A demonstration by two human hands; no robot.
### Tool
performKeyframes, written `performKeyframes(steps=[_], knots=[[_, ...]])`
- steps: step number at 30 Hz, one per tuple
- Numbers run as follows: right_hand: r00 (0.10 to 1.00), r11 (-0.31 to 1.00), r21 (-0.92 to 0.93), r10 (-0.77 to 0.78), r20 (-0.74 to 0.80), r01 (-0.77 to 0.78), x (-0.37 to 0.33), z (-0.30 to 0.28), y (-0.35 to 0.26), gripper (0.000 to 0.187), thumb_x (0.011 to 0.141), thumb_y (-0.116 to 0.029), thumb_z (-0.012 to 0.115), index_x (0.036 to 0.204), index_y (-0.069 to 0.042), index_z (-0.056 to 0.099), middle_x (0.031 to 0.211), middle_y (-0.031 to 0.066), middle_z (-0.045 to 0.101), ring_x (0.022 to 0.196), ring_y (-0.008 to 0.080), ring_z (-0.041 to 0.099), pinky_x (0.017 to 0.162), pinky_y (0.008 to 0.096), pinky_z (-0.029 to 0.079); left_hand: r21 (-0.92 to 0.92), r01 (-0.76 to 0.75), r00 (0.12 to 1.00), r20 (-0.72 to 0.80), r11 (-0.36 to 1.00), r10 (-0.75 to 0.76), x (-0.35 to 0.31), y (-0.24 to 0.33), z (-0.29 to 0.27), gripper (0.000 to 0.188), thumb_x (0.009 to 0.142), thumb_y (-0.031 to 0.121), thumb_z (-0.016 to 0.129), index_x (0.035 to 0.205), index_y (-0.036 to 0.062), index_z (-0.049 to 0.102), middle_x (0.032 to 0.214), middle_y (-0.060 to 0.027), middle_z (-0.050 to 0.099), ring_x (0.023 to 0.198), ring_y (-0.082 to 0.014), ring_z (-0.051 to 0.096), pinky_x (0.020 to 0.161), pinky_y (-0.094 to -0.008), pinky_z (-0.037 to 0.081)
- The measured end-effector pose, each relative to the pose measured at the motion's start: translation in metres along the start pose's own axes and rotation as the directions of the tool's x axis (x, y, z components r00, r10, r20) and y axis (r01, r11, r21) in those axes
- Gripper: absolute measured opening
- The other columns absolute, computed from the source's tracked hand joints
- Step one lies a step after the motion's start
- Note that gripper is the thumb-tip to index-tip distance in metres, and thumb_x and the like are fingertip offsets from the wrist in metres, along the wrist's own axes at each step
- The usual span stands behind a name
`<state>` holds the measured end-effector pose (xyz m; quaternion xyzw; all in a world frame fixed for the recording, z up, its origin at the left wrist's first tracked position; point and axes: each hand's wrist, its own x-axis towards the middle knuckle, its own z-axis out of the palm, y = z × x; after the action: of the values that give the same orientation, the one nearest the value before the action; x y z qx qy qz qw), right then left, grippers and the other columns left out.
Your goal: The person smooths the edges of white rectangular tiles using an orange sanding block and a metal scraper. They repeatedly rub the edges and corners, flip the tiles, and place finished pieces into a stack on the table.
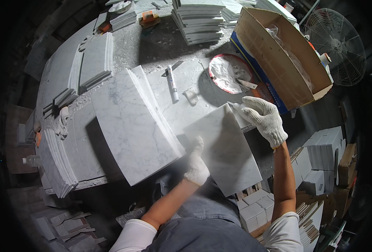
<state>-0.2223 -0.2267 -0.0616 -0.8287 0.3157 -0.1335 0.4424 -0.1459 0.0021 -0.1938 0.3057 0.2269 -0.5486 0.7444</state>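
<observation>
Slab (pixel 232 147): just right of centre, pale grey, flat, faintly veined (shadow darkens its middle); 12 o'clock corner above the surface (pixel 129 48), near end overhanging. Left hand (pixel 197 168), at 8 o'clock: thumb along its edge, fingers hidden, grip cannot be told. Right hand (pixel 264 121), at 2 o'clock: fingers part-curled near that corner; cannot tell whether anything is held.

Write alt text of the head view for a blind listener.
A gloved left hand touches a pale slab by its left edge; the gloved right hand holds a small pale item near the far corner. A slab stack lies to its left; a marker, red-rimmed bowl and cardboard box are beyond.
</observation>
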Motion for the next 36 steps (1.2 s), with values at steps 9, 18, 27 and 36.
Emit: performKeyframes(steps=[9, 18, 27, 36], knots=[[0.992, 0.796, 0.597, 0.128, -0.001, -0.102, -0.006, 0.003, -0.012, 0.075, 0.091, -0.027, 0.079, 0.151, 0.004, 0.046, 0.133, 0.0151, 0.065, 0.1, 0.0212, 0.073, 0.071, 0.0273, 0.058, 0.049, -0.042, 0.992, -0.118, 0.998, 0.048, -0.007, 0.003, 0.015, 0.062, 0.104, 0.053, 0.057, 0.148, 0.0094, 0.052, 0.143, -0.0111, 0.058, 0.131, -0.0287, 0.054, 0.114, -0.0449, 0.042], [0.97, 0.694, 0.697, 0.008, 0.245, -0.181, 0.007, 0.064, -0.064, 0.068, 0.093, -0.04, 0.077, 0.14, 0.004, 0.055, 0.116, 0.0108, 0.067, 0.107, 0.0199, 0.068, 0.09, 0.0312, 0.055, 0.045, -0.19, 0.967, 0.179, 0.981, 0.179, -0.015, -0.002, 0.016, 0.043, 0.108, 0.035, 0.055, 0.138, 0.0051, 0.057, 0.128, -0.007, 0.064, 0.122, -0.0202, 0.06, 0.108, -0.037, 0.045], [0.989, 0.98, -0.142, 0.125, -0.084, -0.136, 0.105, 0.154, -0.076, 0.053, 0.088, -0.045, 0.073, 0.125, -0.01, 0.063, 0.108, 0.0159, 0.074, 0.101, 0.0312, 0.072, 0.089, 0.0413, 0.054, -0.08, -0.074, 0.989, 0.123, 0.994, 0.084, 0.0, -0.005, 0.003, 0.045, 0.1, 0.034, 0.07, 0.137, 0.0101, 0.06, 0.122, -0.0031, 0.064, 0.112, -0.0193, 0.061, 0.1, -0.0384, 0.049], [0.955, 0.875, -0.384, 0.265, -0.13, -0.295, 0.141, 0.178, -0.065, 0.058, 0.085, -0.043, 0.075, 0.135, -0.018, 0.059, 0.115, 0.0176, 0.074, 0.106, 0.0389, 0.071, 0.091, 0.0488, 0.055, -0.031, -0.1, 0.994, 0.04, 0.995, 0.101, -0.002, -0.004, 0.004, 0.044, 0.106, 0.032, 0.061, 0.142, 0.0076, 0.057, 0.131, -0.0024, 0.061, 0.118, -0.0166, 0.058, 0.105, -0.0337, 0.046]])
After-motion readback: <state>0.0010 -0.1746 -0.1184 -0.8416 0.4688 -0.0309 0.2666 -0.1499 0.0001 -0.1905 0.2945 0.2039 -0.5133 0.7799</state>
